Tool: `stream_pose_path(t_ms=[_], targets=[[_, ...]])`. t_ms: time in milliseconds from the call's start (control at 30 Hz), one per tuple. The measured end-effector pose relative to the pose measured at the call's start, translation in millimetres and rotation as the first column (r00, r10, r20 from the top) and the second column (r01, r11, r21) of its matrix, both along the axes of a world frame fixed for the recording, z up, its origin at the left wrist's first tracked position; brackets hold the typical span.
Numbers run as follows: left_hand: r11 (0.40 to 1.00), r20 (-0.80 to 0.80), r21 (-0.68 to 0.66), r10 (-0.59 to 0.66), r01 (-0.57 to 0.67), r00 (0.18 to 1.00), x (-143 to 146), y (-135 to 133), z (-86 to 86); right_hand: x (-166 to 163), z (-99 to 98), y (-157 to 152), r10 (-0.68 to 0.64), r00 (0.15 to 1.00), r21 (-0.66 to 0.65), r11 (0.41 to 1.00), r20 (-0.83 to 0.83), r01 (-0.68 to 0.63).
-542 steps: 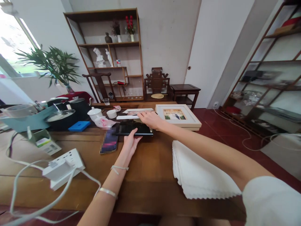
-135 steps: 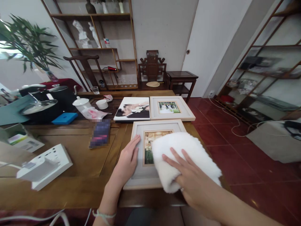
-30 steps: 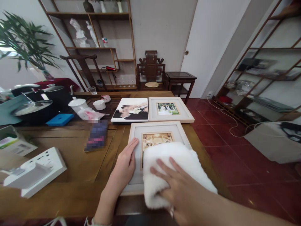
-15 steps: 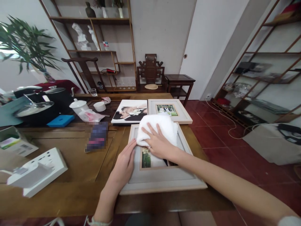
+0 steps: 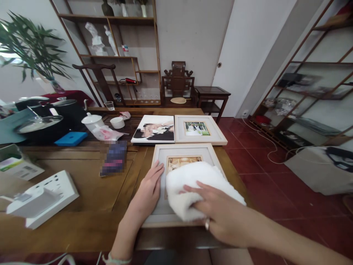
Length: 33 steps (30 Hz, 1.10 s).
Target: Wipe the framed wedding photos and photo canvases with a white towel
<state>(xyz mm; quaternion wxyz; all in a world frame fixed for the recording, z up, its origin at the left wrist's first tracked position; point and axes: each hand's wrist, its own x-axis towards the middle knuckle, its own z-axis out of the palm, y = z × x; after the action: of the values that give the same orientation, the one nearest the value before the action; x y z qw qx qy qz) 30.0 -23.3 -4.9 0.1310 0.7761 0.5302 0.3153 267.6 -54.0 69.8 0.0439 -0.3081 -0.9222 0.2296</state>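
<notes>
Head view: right hand (image 5: pixel 215 206) bent over a white, thick, fluffy cloth (image 5: pixel 193 175), fingers pressed on its upper face and the cloth's near fold gathered at the thumb side; grip judged closed on the cloth, thumb largely hidden. 1 silver ring (image 5: pixel 207 223) on it.

Cloth: ahead and to the left of the right palm, bunched, long axis running from near the middle of a pale-wood, grey-matted picture frame (image 5: pixel 161 209) down to the right, across the frame's right side. Right hand is the nearer to it, being on it.

Left hand (image 5: pixel 149 189): laid flat along the frame's left edge, fingers close together, gripping nothing that shows. Fingertips just beside the cloth, seemingly apart from it. Key relation: frame lies between the 2 hands, left edge under the left hand, right part under the cloth; an upper strip of its inset picture shows beyond the cloth. Frame's longer side: cannot tell, view foreshortened.

Frame lies flat at the near edge of the brown wooden tabletop (image 5: pixel 96 228). Just beyond: 1 white-edged photo panel (image 5: pixel 157 132) and, touching or nearly so on its right, 1 pale-wood framed garden photo (image 5: pixel 196 129).

Farther left: pixelated dark purple flat object (image 5: pixel 113 159); white plastic power strip (image 5: pixel 52 195); blue flat box (image 5: pixel 71 138).
</notes>
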Motion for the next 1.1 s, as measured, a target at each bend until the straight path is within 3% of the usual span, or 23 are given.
stream_pose_path(t_ms=[67, 133, 233, 367, 467, 600, 733, 800, 900, 1000, 1033, 1100], targets=[[1.0, 0.022, 0.008, 0.011, -0.011, 1.0, 1, -1, 0.8, 6, 3.8, 15, -0.154, 0.988, 0.021, 0.988, -0.021, 0.154], [1.0, 0.05, 0.001, 0.032, -0.032, 0.998, 2, -3, 3.4, 5, 4.8, 33, -0.302, 0.95, 0.124, 0.943, -0.074, 0.31], [0.999, 0.091, -0.034, 0.035, -0.032, 0.995, 3, -8, 10.3, -15, 1.2, 58, -0.353, 0.929, 0.29, 0.883, -0.111, 0.37], [0.998, 0.161, -0.061, 0.01, 0.0, 0.987, 1, -15, 18.6, -55, -11.2, 71, -0.187, 0.977, 0.351, 0.926, 0.098, 0.142], [0.998, 0.192, -0.06, -0.003, 0.014, 0.981, 0, -16, 19.5, -72, -18.9, 58, -0.021, 0.98, 0.36, 0.932, 0.197, -0.052], [0.998, 0.17, -0.067, -0.003, 0.014, 0.985, -2, -13, 15.8, -66, -13.7, 19, 0.123, 0.977, 0.322, 0.93, 0.173, -0.174], [0.994, 0.087, -0.106, 0.029, -0.02, 0.996, -1, -10, 12.2, -40, 8.0, -8, 0.218, 0.97, 0.111, 0.967, 0.111, -0.23], [0.994, 0.033, -0.112, 0.012, -0.009, 0.999, 1, -8, 10.9, -23, 20.0, -7, 0.142, 0.989, -0.063, 0.988, 0.037, -0.139], [0.996, -0.018, -0.081, -0.024, 0.022, 1.0, 3, -5, 8.7, 5, 33.0, 13, -0.151, 0.985, -0.195, 0.972, -0.088, 0.132], [0.999, -0.041, -0.035, -0.025, 0.024, 0.999, 3, -4, 5.4, 24, 38.4, 44, -0.392, 0.884, -0.031, 0.917, -0.254, 0.398], [0.999, -0.044, -0.024, -0.022, 0.021, 0.999, 3, -4, 4.2, 26, 38.9, 54, -0.444, 0.841, 0.069, 0.872, -0.308, 0.485], [1.0, -0.041, -0.007, -0.018, 0.018, 0.999, 3, -4, 2.3, 20, 37.7, 74, -0.496, 0.774, 0.299, 0.727, -0.393, 0.618]])
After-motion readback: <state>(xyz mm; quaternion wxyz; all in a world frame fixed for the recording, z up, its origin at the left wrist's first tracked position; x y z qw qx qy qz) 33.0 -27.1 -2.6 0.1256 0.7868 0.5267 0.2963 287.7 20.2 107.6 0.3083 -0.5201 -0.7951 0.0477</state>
